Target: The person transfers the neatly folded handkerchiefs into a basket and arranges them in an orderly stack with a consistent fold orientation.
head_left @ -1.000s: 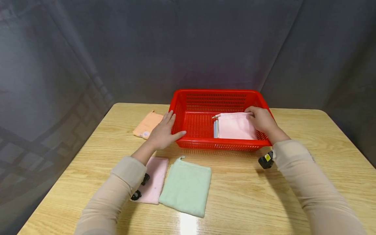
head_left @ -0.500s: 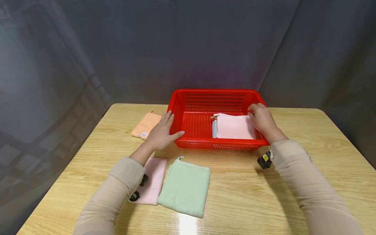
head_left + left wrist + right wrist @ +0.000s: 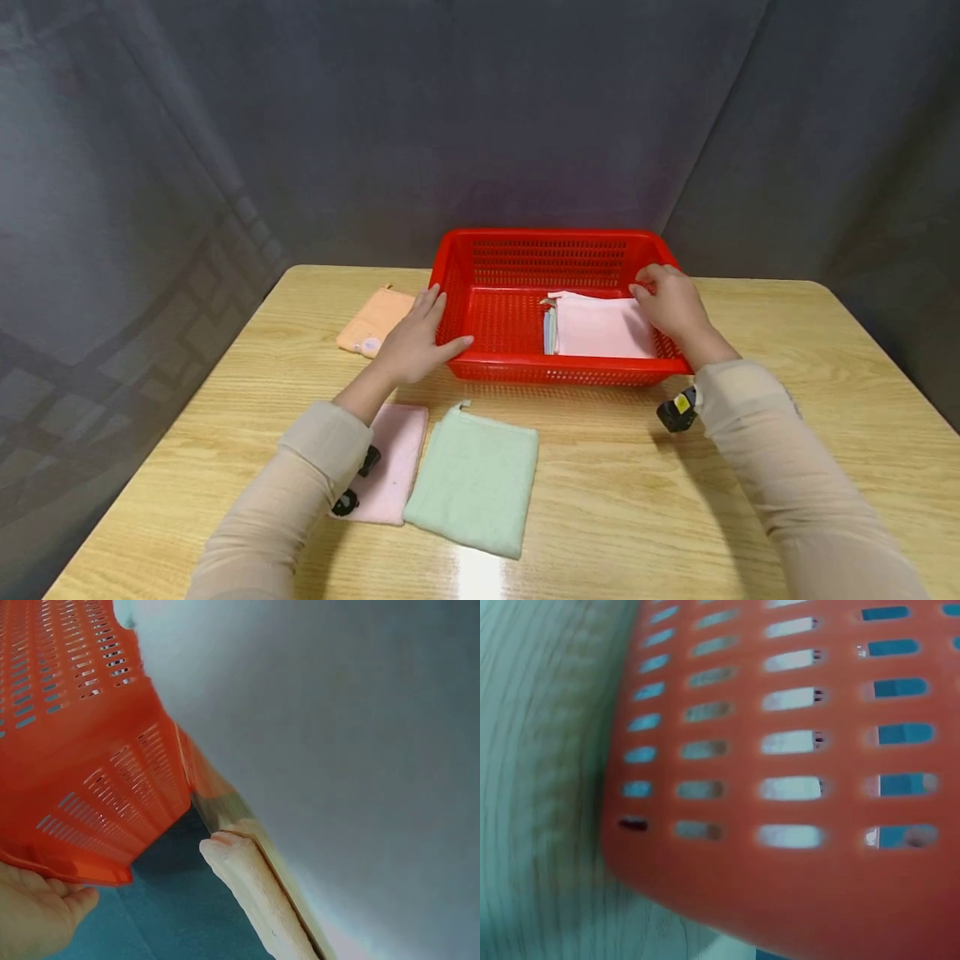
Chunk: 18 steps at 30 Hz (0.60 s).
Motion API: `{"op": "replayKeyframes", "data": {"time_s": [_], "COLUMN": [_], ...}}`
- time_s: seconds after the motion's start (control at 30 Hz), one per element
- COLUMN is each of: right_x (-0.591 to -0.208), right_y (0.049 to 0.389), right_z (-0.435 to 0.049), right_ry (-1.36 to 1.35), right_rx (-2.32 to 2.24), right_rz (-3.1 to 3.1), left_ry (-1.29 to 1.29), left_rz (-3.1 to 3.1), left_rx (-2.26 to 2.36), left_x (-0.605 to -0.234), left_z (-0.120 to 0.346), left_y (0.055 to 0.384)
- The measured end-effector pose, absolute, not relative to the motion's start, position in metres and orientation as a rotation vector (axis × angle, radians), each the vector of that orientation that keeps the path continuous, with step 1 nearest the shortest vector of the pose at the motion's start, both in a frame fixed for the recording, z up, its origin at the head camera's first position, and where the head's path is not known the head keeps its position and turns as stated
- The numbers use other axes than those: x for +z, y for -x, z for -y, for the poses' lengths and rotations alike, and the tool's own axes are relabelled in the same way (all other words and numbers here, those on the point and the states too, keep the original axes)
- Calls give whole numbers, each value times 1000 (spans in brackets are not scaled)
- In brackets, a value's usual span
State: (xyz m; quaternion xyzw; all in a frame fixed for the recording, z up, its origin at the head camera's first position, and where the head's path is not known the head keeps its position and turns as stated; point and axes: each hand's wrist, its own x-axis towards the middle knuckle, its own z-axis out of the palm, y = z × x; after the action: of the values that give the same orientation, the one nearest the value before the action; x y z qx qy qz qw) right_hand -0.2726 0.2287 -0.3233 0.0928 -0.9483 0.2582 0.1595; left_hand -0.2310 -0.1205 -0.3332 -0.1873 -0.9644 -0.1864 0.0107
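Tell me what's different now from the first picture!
The right hand seems to have let go of the light pink cloth in the red basket, and the cloth's raised edge sank lower. The left hand stayed at the basket's left end. The green cloth, orange cloth and second pink cloth stayed on the table.

Glare on near tabletop [image 3: 600, 492]; right wrist view blurred, seemingly defocused.

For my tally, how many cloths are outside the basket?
3: orange cloth, left of the basket; pink cloth, beneath the left sleeve; green cloth, beside the pink. Others may be hidden.
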Motion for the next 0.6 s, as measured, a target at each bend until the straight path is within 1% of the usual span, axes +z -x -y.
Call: {"op": "replayKeyframes", "data": {"time_s": [0.1,0.3,0.4,0.6], "right_x": [-321,-314,-315,-319], "right_y": [270,259,253,241], "right_z": [-231,-251,-261,-269], "right_ry": [-188,-66,-87,-256], "right_rx": [744,818,856,833], "right_rz": [2696,2856,2941,2972], "left_ry": [587,622,624,622], "left_rz": [3015,3016,3019,3020], "left_rx": [-570,-569,-558,-556], "left_x": [-333,-334,-335,-334], "left_z": [121,112,110,107], "left_y": [231,234,236,236]}}
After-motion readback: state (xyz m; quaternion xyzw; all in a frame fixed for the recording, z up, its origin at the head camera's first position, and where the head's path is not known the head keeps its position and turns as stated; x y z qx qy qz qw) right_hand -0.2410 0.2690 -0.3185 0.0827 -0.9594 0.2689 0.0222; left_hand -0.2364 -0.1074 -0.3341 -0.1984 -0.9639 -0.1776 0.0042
